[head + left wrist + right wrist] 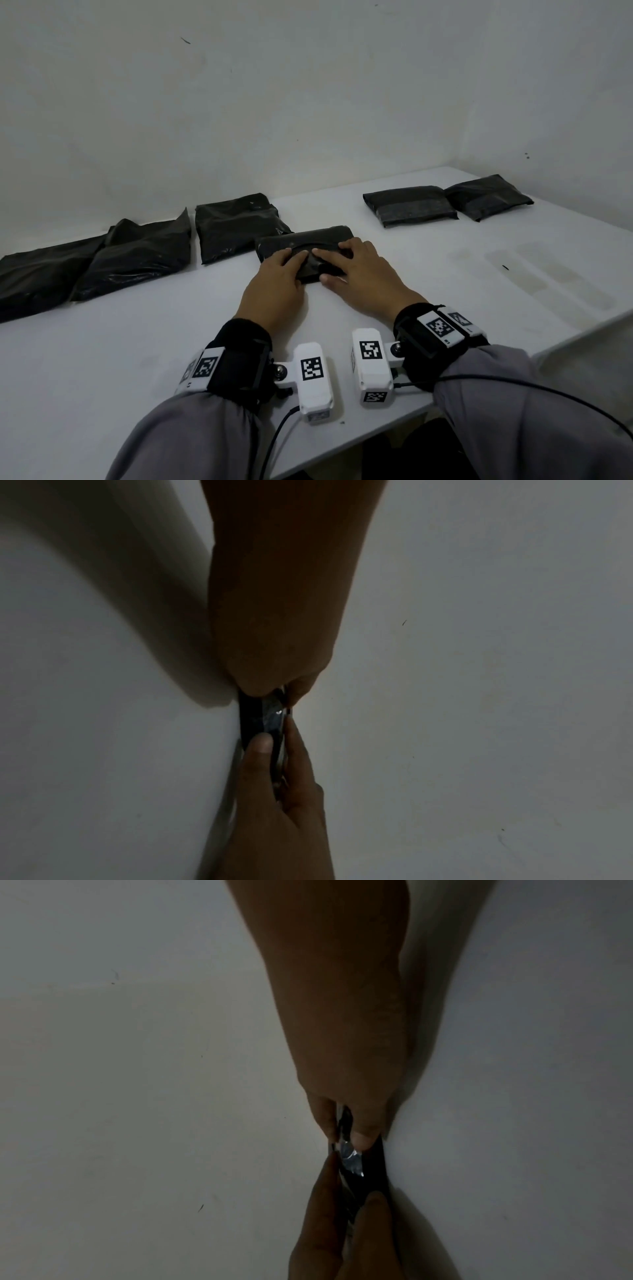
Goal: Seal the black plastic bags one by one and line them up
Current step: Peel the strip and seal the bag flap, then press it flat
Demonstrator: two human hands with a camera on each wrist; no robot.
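Note:
A flat black plastic bag (pixel 308 240) lies at the middle of the white table (pixel 445 274). Both hands meet at its near edge. My left hand (pixel 291 263) has its fingers laid over the top, and my right hand (pixel 337 263) lies beside it with the thumb at the edge. In the left wrist view my left hand (pixel 277 739) pinches the bag's edge (pixel 253 718) between thumb and fingers. The right wrist view shows my right hand (pixel 349 1185) pinching the same edge (pixel 373 1164). The bag's mouth is hidden under the hands.
Three black bags (pixel 41 274) (pixel 137 260) (pixel 236 226) lie along the wall at the left. Two more (pixel 411 205) (pixel 486 195) sit side by side at the far right. The table's front edge runs close under my wrists.

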